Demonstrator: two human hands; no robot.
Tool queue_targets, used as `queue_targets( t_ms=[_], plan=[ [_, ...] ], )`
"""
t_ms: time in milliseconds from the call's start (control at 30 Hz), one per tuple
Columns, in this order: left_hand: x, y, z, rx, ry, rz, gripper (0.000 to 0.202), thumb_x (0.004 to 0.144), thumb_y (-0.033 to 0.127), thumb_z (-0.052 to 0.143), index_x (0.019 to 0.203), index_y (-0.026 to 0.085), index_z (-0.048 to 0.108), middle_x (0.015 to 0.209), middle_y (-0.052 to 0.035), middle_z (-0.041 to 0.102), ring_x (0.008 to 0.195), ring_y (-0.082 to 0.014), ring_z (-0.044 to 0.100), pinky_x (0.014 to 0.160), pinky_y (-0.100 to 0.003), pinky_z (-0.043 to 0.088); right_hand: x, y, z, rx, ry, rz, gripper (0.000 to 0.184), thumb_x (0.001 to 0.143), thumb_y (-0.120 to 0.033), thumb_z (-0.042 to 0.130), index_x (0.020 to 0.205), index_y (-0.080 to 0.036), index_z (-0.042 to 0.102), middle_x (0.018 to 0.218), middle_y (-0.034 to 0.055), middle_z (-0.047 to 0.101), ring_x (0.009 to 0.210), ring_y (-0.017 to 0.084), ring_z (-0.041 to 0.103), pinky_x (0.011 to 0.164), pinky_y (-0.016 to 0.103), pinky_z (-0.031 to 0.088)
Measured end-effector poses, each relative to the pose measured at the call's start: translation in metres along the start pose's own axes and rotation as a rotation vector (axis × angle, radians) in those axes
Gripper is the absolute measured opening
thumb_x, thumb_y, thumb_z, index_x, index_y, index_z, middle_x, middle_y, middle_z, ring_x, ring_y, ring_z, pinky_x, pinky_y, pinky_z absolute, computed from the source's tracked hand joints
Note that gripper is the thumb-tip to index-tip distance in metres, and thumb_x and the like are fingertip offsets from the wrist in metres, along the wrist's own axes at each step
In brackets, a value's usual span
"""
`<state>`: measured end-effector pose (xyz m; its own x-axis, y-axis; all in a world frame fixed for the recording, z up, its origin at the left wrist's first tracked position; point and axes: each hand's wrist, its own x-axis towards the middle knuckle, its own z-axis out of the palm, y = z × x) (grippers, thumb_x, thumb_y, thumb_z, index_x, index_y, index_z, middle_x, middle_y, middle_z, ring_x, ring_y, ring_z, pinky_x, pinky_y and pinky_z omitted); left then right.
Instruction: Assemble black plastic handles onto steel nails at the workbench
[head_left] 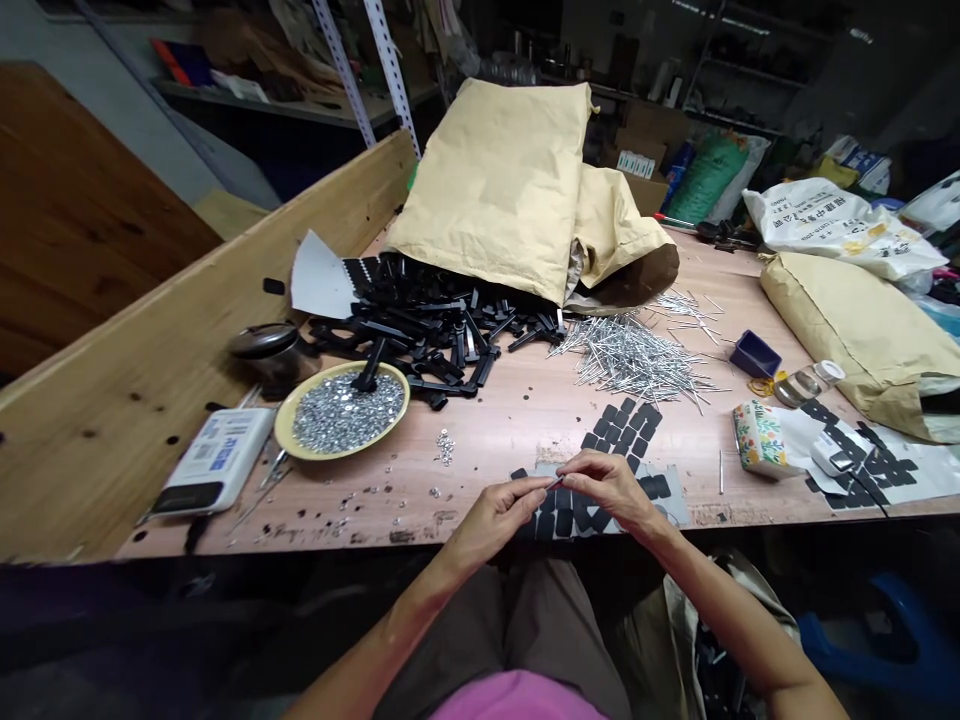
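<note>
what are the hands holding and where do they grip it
A small thin piece, maybe a pin, pinched at its ends by fingers of the left hand and right hand.

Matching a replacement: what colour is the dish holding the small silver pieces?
The dish is yellow, seen in the head view.

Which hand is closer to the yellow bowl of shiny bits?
Left. The left hand sits right of the yellow bowl, pinching a pin with the right hand, which is farther right.
</note>
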<state>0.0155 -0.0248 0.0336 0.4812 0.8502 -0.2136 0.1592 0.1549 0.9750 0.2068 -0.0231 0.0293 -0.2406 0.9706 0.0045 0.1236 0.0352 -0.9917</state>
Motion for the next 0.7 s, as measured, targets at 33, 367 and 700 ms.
queue_targets(
  t_ms=[33, 367, 700],
  plan=[
    [0.000, -0.001, 0.000, 0.017, -0.003, 0.007, 0.043, 0.079, 0.046, 0.051, 0.104, 0.016, 0.069, 0.068, -0.0019, 0.063, 0.059, -0.0115, 0.048, 0.049, -0.021, 0.041, 0.000, 0.000, -0.002, -0.044, -0.008, -0.034, 0.033, 0.075, -0.051, 0.065, 0.082, -0.019, 0.072, 0.077, 0.0041, 0.068, 0.071, 0.015, 0.064, 0.066, 0.026, 0.050],
    [0.001, -0.001, -0.002, 0.102, 0.000, 0.067, 0.038, 0.080, 0.040, 0.049, 0.100, 0.016, 0.071, 0.087, -0.0057, 0.073, 0.085, -0.0201, 0.063, 0.076, -0.030, 0.050, -0.010, -0.008, -0.010, -0.417, -0.014, -0.230, 0.031, 0.087, -0.045, 0.051, 0.086, -0.021, 0.071, 0.080, 0.0051, 0.071, 0.072, 0.015, 0.066, 0.067, 0.025, 0.052],
    [0.004, -0.002, -0.001, 0.163, -0.047, 0.087, 0.037, 0.081, 0.038, 0.048, 0.102, 0.017, 0.071, 0.098, -0.0065, 0.073, 0.094, -0.0223, 0.065, 0.086, -0.034, 0.051, -0.010, -0.007, -0.012, -0.303, -0.056, -0.158, 0.033, 0.081, -0.049, 0.058, 0.083, -0.020, 0.073, 0.077, 0.0040, 0.071, 0.068, 0.014, 0.066, 0.064, 0.023, 0.051]
  ],
)
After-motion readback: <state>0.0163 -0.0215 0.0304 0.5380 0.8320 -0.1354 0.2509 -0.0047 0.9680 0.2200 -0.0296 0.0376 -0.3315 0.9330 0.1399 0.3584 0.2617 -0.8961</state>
